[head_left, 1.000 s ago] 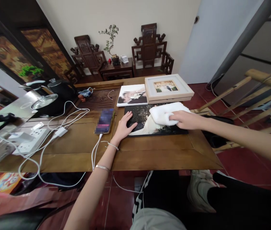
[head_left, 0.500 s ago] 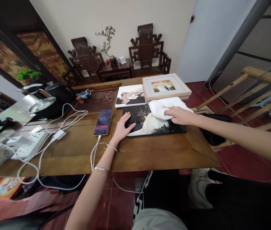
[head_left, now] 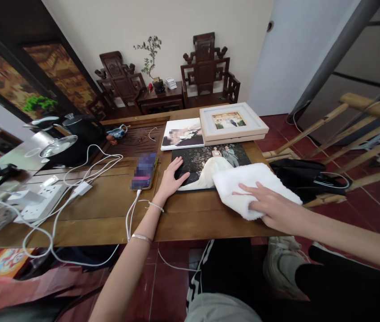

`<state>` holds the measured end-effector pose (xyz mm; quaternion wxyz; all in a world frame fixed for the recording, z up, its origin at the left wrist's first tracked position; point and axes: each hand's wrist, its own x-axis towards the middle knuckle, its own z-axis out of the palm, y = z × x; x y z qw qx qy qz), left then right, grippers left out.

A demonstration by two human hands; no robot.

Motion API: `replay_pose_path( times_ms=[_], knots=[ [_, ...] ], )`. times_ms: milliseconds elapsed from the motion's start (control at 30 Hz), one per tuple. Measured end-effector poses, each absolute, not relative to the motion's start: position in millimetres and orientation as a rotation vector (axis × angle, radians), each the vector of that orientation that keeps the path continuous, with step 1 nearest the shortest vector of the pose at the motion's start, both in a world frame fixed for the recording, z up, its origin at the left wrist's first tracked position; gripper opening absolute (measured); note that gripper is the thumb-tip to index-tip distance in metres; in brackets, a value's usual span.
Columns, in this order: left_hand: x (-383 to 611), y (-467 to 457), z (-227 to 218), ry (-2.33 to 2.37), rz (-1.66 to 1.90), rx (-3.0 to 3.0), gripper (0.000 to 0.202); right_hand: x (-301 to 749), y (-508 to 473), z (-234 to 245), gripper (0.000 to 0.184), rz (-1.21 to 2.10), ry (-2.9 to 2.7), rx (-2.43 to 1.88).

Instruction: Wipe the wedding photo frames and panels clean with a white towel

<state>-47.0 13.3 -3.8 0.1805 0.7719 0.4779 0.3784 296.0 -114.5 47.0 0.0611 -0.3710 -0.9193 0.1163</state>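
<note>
A dark wedding photo album (head_left: 198, 163) lies flat on the wooden table, its cover showing a couple and a long white dress. My left hand (head_left: 172, 178) rests on its left edge, fingers spread. My right hand (head_left: 265, 199) grips a folded white cloth (head_left: 243, 179), which covers the album's lower right corner and part of the table near the front edge. Behind the album are a smaller white-edged photo book (head_left: 185, 134) and a pale picture frame (head_left: 232, 123) lying flat on top of a similar pale piece.
A phone (head_left: 144, 170) with a charging cable lies left of my left hand. Farther left are a white power strip (head_left: 42, 201), tangled white cables and a black kettle (head_left: 82, 129). A bamboo chair (head_left: 337, 147) with a black bag (head_left: 300, 174) stands at the right.
My right hand has pulled the white cloth down and toward me, from the album's upper right to its lower right corner, uncovering the couple. My left hand has stayed in place.
</note>
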Motion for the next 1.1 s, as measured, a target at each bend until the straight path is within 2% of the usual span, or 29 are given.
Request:
replay_pose_path(
  times_ms=[300,633,900,1100],
  knots=[
    [-48.5,14.2,-3.2,1.329,1.055,2.2,0.055,285.5,-56.2,86.7,0.037,0.323,-2.914,-1.198],
    [-48.4,10.2,1.8,1.341,1.021,2.191,0.054,274.1,26.6,97.8,0.041,0.181,-2.953,-1.154],
    [-49.8,12.0,0.1,1.327,1.039,2.204,0.054,267.0,24.1,94.6,0.04,0.121,-2.909,-1.253],
    [-50.5,14.5,-5.0,1.336,1.032,2.187,0.048,272.1,-26.4,87.4,0.037,0.189,-2.931,-1.279]
  ],
)
